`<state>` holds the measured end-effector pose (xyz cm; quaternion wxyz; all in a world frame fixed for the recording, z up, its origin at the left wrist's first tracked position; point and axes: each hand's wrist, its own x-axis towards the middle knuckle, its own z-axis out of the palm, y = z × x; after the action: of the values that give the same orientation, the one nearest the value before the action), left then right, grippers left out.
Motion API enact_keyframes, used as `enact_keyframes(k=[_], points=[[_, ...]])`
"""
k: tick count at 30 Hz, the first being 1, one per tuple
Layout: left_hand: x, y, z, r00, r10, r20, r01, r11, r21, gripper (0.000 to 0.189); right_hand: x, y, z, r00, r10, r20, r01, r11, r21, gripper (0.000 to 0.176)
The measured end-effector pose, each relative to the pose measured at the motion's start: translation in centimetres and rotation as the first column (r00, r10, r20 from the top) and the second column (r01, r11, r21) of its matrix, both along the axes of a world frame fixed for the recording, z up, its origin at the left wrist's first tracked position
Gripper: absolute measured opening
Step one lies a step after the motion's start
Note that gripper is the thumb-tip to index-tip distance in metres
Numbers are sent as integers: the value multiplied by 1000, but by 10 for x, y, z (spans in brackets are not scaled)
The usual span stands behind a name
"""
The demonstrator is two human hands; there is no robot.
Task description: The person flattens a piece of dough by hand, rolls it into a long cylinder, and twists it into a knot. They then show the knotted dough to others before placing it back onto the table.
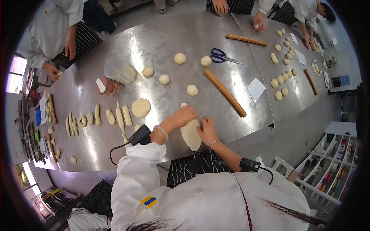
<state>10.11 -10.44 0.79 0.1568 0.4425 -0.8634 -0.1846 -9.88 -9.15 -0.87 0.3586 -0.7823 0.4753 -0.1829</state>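
Observation:
A flattened oval sheet of dough [190,136] lies lengthwise on the steel table right in front of me. My left hand [182,117] reaches across its upper part, fingers curled together over the dough; a small tip of dough shows beyond the knuckles. On the dough's right edge is my right hand [208,131], thumb and fingers bent in at the rim. Just beyond my hands sits a round dough ball [192,90]. To the right of it lies a wooden rolling pin [225,93].
Shaped dough pieces line the left side, beside a flat dough disc [141,107]. A plastic container [120,70], blue-handled scissors [219,56], a white scraper [256,90] and another rolling pin [247,39] lie farther out. Other people work around the table [162,42].

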Motion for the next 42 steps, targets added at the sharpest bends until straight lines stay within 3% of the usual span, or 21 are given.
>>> enact_keyframes(k=[3,5,6,8,12,14,18,20,24,26,29,30,32,33,35,36,38,39,41,42], points=[[3,0,2,994,-19,-106,19,1000,-4,14,14,-6,-1,997,53,-52,-55,998,-32,34],[7,-3,8,983,41,-177,-11,986,168,16,20,-13,-11,994,103,-48,-106,992,-74,36],[8,-6,12,984,34,-176,-4,986,169,16,25,-16,-9,994,96,-47,-99,992,-74,36],[9,-10,21,907,204,-369,-31,905,424,21,35,-24,-4,994,-19,105,-11,960,279,33],[23,-15,14,884,332,-330,-191,899,394,24,44,-40,-6,991,132,-17,-121,950,287,26],[31,-18,7,868,274,-413,-212,959,191,26,43,-43,-10,970,221,103,-230,969,87,25],[32,-10,1,971,85,-225,-73,996,58,25,38,-46,-17,927,289,239,-323,939,120,18],[34,-11,8,986,23,-167,-5,994,106,22,33,-45,-29,915,133,380,-331,785,523,16],[44,-18,16,993,-3,-117,34,965,259,16,28,-47,-14,916,76,394,-326,714,620,16],[44,-16,15,989,69,-134,-3,897,443,12,25,-47,-18,880,-34,473,-353,619,701,19],[40,-13,17,971,154,-185,-24,827,561,14,20,-48,-12,851,-63,521,-392,585,710,22],[39,-10,16,971,151,-185,-21,826,563,14,19,-47,-14,851,-66,521,-390,585,711,22],[36,-1,15,876,200,-438,25,889,457,12,15,-46,-20,795,-101,598,-427,608,670,25],[33,1,19,876,200,-438,27,889,458,12,13,-45,-19,795,-102,597,-425,608,670,25],[31,6,30,902,313,-296,-36,739,673,11,10,-43,-17,879,-31,476,-314,714,626,30],[30,8,33,903,313,-294,-37,738,674,11,9,-43,-11,878,-32,477,-314,713,627,30],[27,13,38,894,328,-307,-63,768,637,13,7,-42,1,938,291,189,-342,867,364,34],[26,16,39,894,326,-306,-63,768,637,13,4,-40,-2,938,289,190,-341,867,363,34],[26,23,40,850,366,-379,-67,789,611,15,-6,-33,-10,902,405,149,-419,904,79,33],[23,28,46,852,364,-377,-66,788,612,15,-11,-30,-10,903,403,151,-417,905,80,33]])
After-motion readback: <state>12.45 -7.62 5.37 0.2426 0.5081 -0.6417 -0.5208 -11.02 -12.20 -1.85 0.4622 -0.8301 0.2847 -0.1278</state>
